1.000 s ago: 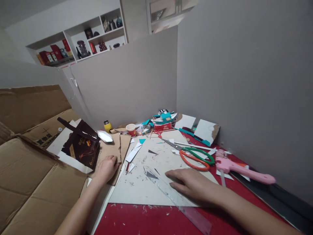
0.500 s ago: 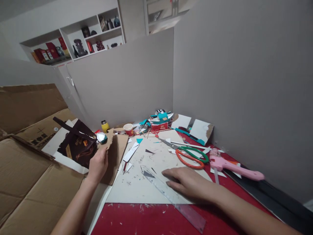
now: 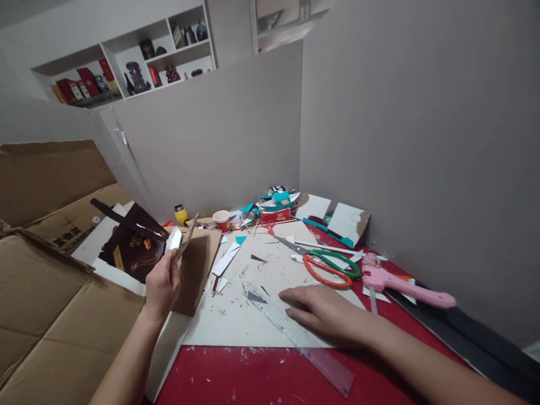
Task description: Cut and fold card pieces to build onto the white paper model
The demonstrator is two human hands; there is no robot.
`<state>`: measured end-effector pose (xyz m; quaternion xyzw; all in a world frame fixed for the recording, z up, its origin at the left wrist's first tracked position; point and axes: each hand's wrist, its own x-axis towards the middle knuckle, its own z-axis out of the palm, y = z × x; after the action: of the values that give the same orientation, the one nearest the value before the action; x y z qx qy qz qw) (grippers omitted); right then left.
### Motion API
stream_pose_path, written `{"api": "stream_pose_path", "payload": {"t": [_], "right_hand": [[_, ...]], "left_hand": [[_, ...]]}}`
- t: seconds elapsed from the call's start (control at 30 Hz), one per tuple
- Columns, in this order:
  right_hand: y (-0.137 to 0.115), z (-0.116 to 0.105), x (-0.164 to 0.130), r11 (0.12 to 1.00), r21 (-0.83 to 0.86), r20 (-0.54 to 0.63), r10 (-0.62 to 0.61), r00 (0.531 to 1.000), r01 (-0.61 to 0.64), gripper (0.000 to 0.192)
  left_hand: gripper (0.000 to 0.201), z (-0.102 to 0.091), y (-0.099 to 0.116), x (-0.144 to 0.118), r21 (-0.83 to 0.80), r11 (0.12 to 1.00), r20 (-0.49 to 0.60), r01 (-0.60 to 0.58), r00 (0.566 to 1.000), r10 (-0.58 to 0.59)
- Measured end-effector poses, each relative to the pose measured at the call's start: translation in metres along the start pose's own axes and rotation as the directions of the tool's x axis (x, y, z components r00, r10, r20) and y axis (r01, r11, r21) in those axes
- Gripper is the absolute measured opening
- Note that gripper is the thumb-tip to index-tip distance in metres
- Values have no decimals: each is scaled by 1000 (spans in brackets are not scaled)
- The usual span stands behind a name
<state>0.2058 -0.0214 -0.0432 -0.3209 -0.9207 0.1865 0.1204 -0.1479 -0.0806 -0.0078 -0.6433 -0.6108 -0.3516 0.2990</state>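
1. The right hand (image 3: 320,310) lies flat with its fingers spread, pressing the clear ruler (image 3: 291,332) against the pale cutting board (image 3: 253,320) near the front edge of the red table (image 3: 236,377).
2. The left hand (image 3: 162,284) is clamped on a brown cardboard piece (image 3: 192,270), tilted up on edge at the board's left side.
3. Judging by the offcuts and shavings strewn over the board, cutting is well along; this piece appears uncut so far.
4. Scissors (image 3: 333,264) and a pink glue gun (image 3: 400,284) lie to the right, close to the grey partition wall (image 3: 413,140), so room there is tight.
5. Scraps (image 3: 274,205) crowd the far corner; a large cardboard box (image 3: 54,315) borders the left.
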Motion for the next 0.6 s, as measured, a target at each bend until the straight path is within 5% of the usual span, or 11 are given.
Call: {"api": "stream_pose_path", "payload": {"t": [0.13, 0.27, 0.33, 0.4, 0.47, 0.53, 0.6], "right_hand": [[8, 7, 3, 984, 175, -167, -7, 986, 37, 31], [8, 8, 3, 874, 481, -274, 82, 958, 63, 38], [5, 6, 2, 703, 708, -217, 133, 967, 63, 48], [2, 5, 2, 425, 901, -151, 128, 980, 84, 60], [2, 5, 3, 243, 964, -140, 140, 980, 103, 63], [3, 5, 4, 216, 972, -145, 239, 960, 93, 55], [5, 5, 7, 211, 974, -155, 345, 926, 85, 49]], "left_hand": [[28, -19, 22, 0, -16, 998, -86, -68, 994, 66], [48, -30, 55, -5, -88, 925, -86, -369, 928, 362], [51, -29, 75, -9, -113, 835, -25, -539, 841, 540], [46, -24, 97, -11, -126, 725, 30, -677, 728, 685], [41, -16, 116, -12, -163, 610, 62, -776, 609, 791], [40, -8, 132, -12, -228, 513, 72, -828, 511, 857], [39, -1, 141, -13, -313, 465, 87, -828, 463, 882]]}}
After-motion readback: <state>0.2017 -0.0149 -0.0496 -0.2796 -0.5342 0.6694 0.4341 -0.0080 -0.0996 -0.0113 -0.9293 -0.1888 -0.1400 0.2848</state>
